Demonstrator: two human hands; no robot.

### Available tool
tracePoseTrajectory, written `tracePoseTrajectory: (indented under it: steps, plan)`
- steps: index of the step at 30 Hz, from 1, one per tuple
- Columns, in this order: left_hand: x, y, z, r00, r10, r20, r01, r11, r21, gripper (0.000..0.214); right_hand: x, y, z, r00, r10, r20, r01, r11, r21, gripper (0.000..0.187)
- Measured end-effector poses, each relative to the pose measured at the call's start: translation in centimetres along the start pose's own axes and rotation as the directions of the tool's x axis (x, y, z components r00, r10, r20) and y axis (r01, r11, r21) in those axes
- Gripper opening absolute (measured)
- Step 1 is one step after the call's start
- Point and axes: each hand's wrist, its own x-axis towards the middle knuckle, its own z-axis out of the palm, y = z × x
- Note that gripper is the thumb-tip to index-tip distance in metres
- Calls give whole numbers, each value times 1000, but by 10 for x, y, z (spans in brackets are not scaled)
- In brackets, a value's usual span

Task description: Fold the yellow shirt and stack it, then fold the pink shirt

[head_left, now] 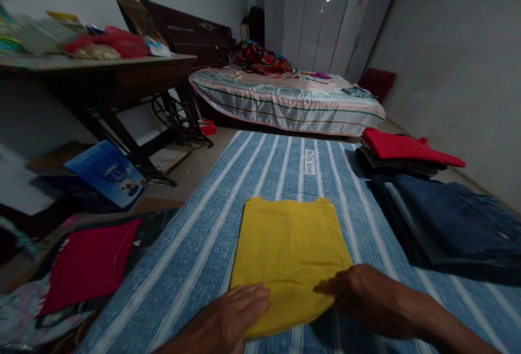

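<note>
A folded yellow shirt (291, 240) lies on the blue-and-white striped sheet (195, 234) in front of me. My left hand (234, 310) rests on its near left part, with the fingers stretched out flat on the cloth. At the near right corner, my right hand (358, 294) is closed and pinches the shirt's edge. That corner looks slightly lifted, with a dark shadow beneath it. Creases run across the shirt between the two hands.
On the right lie folded jeans (451, 218) and, farther back, a pile topped by a red garment (407, 147). More clothes, including a crimson cloth (93, 267), lie at the left. Beyond are a sewing-machine table (101, 66), a blue box (108, 172) and a bed (293, 99).
</note>
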Motion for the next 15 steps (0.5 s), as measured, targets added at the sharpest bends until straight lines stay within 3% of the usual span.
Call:
tracePoseTrajectory:
  steps: [2,5,9,15]
  plan:
    - [9,-6,-7,998,-56,-2,56,998,-21,62,1,4,-6,1000,5,15,-6,1000,29,28]
    - [29,-7,-29,979,-183,94,195,972,-131,49,2,9,-14,1000,14,25,-17,994,109,23]
    - [49,3,-53,956,-189,223,247,930,-272,42,3,16,-13,1000,17,15,-20,981,195,23]
    - [46,2,-47,948,-212,236,274,922,-272,41,0,15,-6,998,36,56,-49,967,251,29]
